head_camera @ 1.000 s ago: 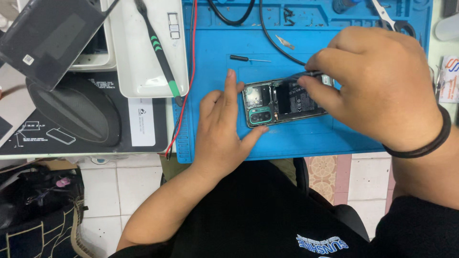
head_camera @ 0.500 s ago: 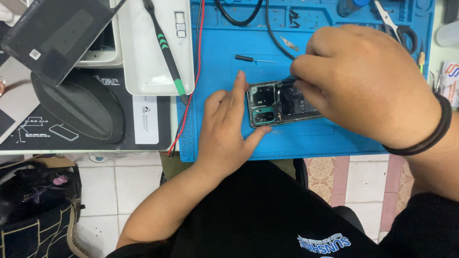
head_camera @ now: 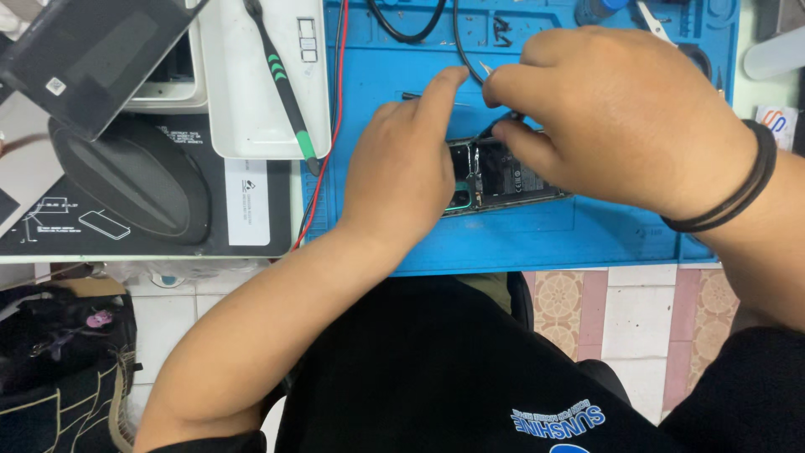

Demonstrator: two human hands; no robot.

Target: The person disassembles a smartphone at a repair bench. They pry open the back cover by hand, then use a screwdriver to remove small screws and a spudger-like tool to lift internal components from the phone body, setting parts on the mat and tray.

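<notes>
An opened phone (head_camera: 511,180) with its back off lies on a blue work mat (head_camera: 587,235). My left hand (head_camera: 402,176) covers the phone's left end and steadies it, with the index finger stretched up to the fingertips of my right hand. My right hand (head_camera: 620,126) hovers over the phone's upper edge. Its thumb and fingers are pinched where a thin black cable (head_camera: 459,50) comes down from the top of the mat. The pinch itself is mostly hidden. A black band sits on my right wrist.
Left of the mat stands a white tray (head_camera: 251,92) with a black and green brush (head_camera: 285,92). Beside it are a black oval stand (head_camera: 126,172) and a dark panel (head_camera: 84,50). A red wire (head_camera: 323,168) runs along the mat's left edge. A black bag (head_camera: 59,369) sits on the tiled floor.
My left index finger has lifted off the phone and reached up to my right fingertips. My right hand has shifted a little left along the phone's upper edge.
</notes>
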